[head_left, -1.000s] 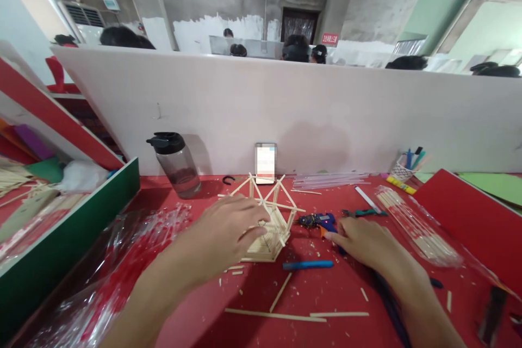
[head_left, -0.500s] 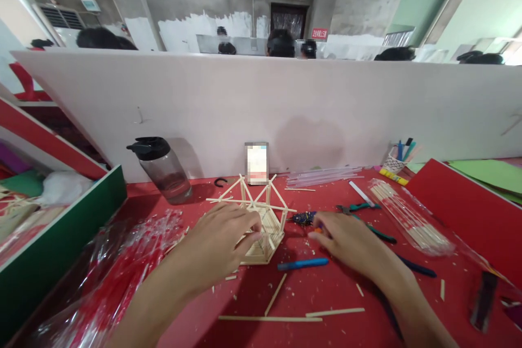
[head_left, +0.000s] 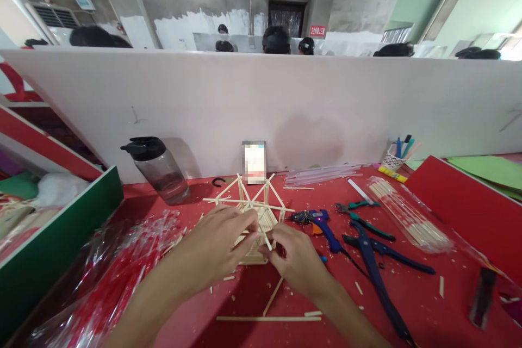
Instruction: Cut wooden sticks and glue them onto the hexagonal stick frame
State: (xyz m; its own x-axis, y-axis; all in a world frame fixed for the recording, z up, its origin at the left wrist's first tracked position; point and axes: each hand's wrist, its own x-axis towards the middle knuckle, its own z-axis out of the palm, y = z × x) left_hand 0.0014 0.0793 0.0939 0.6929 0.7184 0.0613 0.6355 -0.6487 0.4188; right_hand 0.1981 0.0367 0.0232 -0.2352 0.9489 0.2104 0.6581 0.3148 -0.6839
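A small open frame of pale wooden sticks (head_left: 249,202), with a slatted floor, stands on the red tabletop. My left hand (head_left: 222,232) covers its left front, thumb and forefinger pinched at a front stick; the exact contact is partly hidden. From the right, my right hand (head_left: 299,255) reaches the same spot, its fingers closed around the lower end of a short wooden stick (head_left: 268,241). Right of the frame lies a blue hot glue gun (head_left: 323,223) with an orange trigger, touched by neither hand. A blue pen (head_left: 323,259) is mostly hidden behind my right hand.
Green-handled pliers (head_left: 369,223), dark blue cutters (head_left: 373,261) and bagged sticks (head_left: 403,215) lie at right. Loose sticks (head_left: 269,318) lie in front. Plastic wrappers (head_left: 134,261) and a water bottle (head_left: 161,171) are at left. A phone (head_left: 255,162) leans on the white partition (head_left: 204,103).
My right hand has moved left from the glue gun to the stick frame, leaving the gun lying on the table. My left hand has stayed at the frame.
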